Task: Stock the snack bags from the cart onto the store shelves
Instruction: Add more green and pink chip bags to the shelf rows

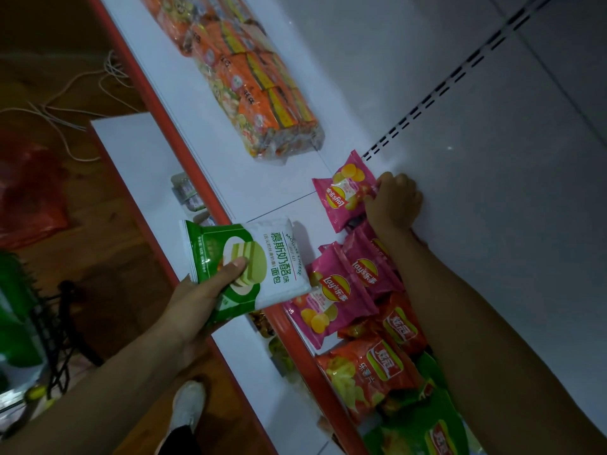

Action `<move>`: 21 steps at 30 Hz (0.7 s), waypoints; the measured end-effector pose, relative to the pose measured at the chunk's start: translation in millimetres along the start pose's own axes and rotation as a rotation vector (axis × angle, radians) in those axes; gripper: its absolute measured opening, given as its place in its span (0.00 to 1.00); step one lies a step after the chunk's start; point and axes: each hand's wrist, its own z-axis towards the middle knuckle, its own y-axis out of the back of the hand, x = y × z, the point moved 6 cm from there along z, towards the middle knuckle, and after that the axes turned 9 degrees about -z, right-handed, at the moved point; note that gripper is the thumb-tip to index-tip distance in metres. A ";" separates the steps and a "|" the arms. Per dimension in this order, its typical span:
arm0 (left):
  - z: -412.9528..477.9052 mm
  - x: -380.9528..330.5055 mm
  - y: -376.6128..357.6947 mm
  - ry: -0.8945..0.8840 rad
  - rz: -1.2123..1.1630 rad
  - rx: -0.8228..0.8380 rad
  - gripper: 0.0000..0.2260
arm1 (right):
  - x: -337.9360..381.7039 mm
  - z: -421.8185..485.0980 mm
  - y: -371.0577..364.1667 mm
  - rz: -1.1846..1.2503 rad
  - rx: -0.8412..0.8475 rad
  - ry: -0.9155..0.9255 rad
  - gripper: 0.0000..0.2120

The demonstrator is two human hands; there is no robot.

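Note:
My left hand (210, 290) grips a green and white bread bag (262, 261) by its lower edge, thumb on the front, holding it over the red front edge of the white shelf (269, 165). My right hand (394, 201) reaches to the back of the shelf and holds the right edge of a pink Lay's chip bag (341, 192) lying near the back panel. Two more pink Lay's bags (331, 297) lie closer to me, beside my right forearm. Red chip bags (377, 366) and green chip bags (423, 428) lie further down the same shelf.
A long clear-wrapped pack of orange snack packets (253, 77) lies on the shelf to the far left. A lower shelf (138, 152) holds small packets (189, 192). The black wire cart (49, 333) with green bags stands at the lower left. White cables (65, 103) and a red plastic bag (29, 198) lie on the floor.

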 end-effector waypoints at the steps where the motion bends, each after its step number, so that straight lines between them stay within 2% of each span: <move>1: 0.4 -1.4 -0.1 -0.006 0.000 -0.003 0.21 | 0.4 -0.6 2.7 0.020 -0.009 0.001 0.16; 6: -0.7 -12.5 -9.5 -0.037 0.010 0.030 0.19 | 12.5 -12.9 29.5 0.167 -0.072 0.059 0.17; 9: -4.3 -21.8 -17.0 -0.045 0.032 0.074 0.14 | 19.6 -36.9 52.0 0.526 -0.075 -0.051 0.13; 12: -17.5 -31.7 -22.7 -0.035 0.082 0.123 0.11 | 33.0 -81.1 65.4 0.924 0.120 -0.157 0.15; 16: -47.2 -47.7 -23.8 -0.019 0.197 0.184 0.14 | 59.2 -155.5 89.2 1.307 0.486 -0.241 0.18; 18: -66.1 -52.4 -22.2 -0.003 0.254 0.203 0.14 | 65.6 -190.8 109.3 1.398 0.601 -0.291 0.19; 21: -95.5 -51.8 -21.7 0.042 0.362 0.289 0.12 | 59.6 -235.2 136.9 1.489 0.662 -0.375 0.14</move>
